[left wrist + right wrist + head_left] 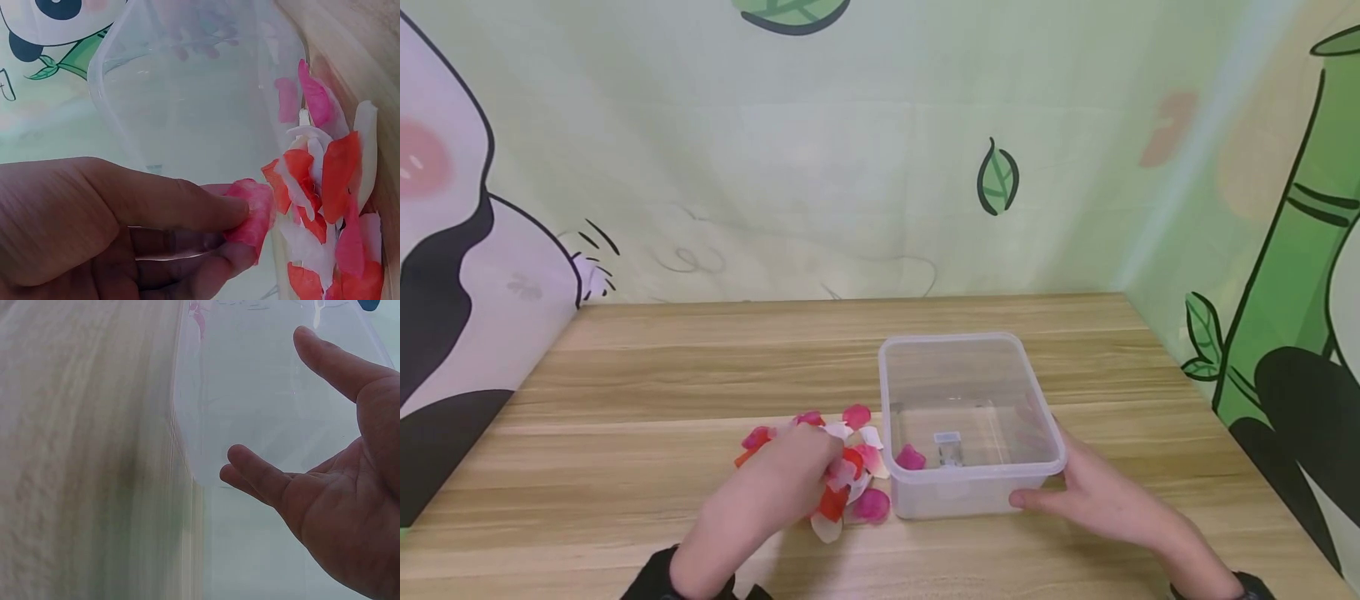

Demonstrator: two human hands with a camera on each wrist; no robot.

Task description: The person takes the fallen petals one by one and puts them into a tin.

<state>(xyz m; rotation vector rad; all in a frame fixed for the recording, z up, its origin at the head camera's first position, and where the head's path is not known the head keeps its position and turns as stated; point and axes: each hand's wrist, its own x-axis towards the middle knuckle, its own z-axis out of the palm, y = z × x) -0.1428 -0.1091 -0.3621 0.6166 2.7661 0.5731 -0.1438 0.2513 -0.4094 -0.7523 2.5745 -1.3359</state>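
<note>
My left hand [793,475] is over a loose pile of artificial petals, and its thumb and fingers pinch a pink petal [255,212]. Red, pink and white petals [340,169] lie heaped on the wood beside the box. The clear plastic box [955,497] stands upright, lidless, right of the pile. Inside, near its left front corner, shows one magenta petal [911,457]. My right hand [1097,496] touches the box's right front corner, thumb along the front wall and other fingers by the right side. In the right wrist view, its fingers [259,472] are extended and spread from the thumb.
The wood-grain table [700,358] runs back to a printed cloth backdrop [850,183] with leaves, bamboo and panda figures. A small pale rectangle [949,447] shows at the box's floor. Single petals, such as a magenta one [872,506], lie close to the box's left wall.
</note>
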